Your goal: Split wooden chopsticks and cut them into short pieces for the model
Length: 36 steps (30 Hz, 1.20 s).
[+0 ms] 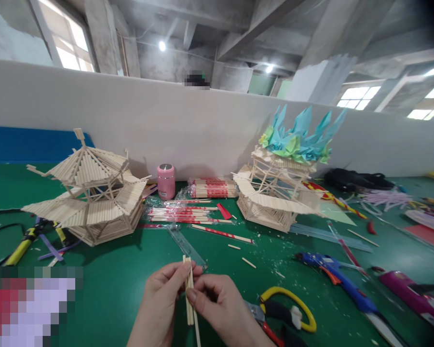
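Observation:
Close to me above the green table, my left hand [162,295] is closed, pinching a small bundle of pale wooden sticks [189,315] between thumb and fingers. My right hand [220,302] pinches the same bundle from the right, its thumb lying across a thinner stick [197,331] that reaches lower than the others. The sticks look like cut chopsticks and stand roughly side by side, their tops near level. Beside my right wrist lie pliers [288,311] with yellow, red and black handles. Past my fingertips a clear ruler [186,246] rests on the table.
Two stick-built pavilion models stand at left [90,202] and right [275,202], the right one topped with blue-green folded paper. Packs of chopsticks [213,188] and a pink flask [166,181] sit between them. At right lie a blue glue gun [342,279] and a purple tool [408,289].

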Available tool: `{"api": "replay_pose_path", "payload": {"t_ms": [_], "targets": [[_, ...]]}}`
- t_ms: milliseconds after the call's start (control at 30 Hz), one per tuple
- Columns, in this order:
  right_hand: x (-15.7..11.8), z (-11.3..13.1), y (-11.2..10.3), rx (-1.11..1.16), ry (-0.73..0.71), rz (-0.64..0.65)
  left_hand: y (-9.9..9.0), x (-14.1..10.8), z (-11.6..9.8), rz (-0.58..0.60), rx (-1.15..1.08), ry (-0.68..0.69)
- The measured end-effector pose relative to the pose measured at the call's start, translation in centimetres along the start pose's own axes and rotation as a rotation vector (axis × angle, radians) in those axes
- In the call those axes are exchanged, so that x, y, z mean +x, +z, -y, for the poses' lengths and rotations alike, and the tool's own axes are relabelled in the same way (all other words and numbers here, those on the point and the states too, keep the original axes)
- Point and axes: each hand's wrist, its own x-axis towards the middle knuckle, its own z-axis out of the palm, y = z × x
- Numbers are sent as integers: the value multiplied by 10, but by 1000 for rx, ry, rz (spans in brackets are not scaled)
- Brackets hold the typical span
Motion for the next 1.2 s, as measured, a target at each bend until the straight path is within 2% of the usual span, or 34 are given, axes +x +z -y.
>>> {"api": "replay_pose_path", "payload": {"t_ms": [1200], "targets": [[2, -2, 0, -7, 3, 0, 0, 1, 0, -10, -6, -7]]}}
